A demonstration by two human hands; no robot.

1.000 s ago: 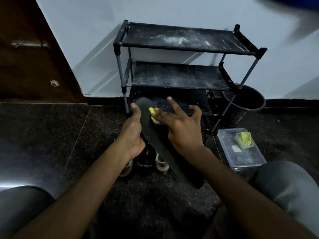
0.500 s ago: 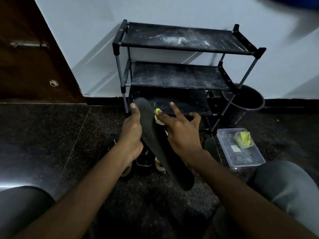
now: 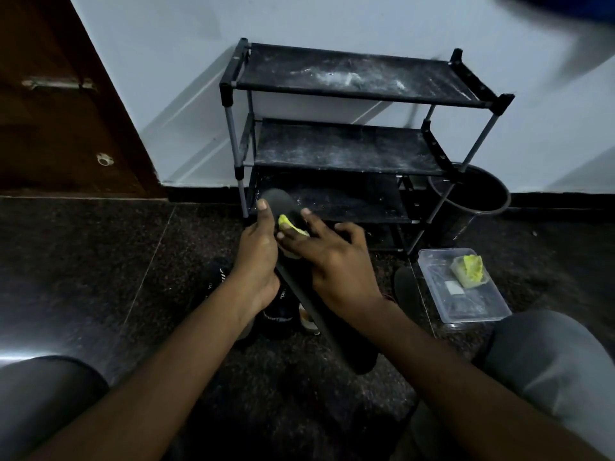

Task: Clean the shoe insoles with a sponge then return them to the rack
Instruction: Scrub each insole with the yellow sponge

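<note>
A long black insole (image 3: 319, 311) is held slanted in front of me, its toe end up near the rack's lowest shelf. My left hand (image 3: 258, 257) grips its left edge, thumb up along the toe end. My right hand (image 3: 332, 257) presses a yellow-green sponge (image 3: 289, 224) against the upper part of the insole, fingers spread over it. A second dark insole (image 3: 404, 287) lies on the floor to the right. The black three-tier shoe rack (image 3: 349, 81) stands against the wall, its shelves dusty and bare.
A clear plastic box (image 3: 466, 294) with another yellow-green sponge (image 3: 469, 269) sits on the floor at right. A black bucket (image 3: 469, 197) stands beside the rack. Black shoes (image 3: 279, 314) lie under my hands. A brown door (image 3: 60, 104) is at left; my knees frame the bottom.
My right hand has slid the sponge a little to the left and down on the insole's upper part, closer to my left thumb. The left hand keeps its hold.
</note>
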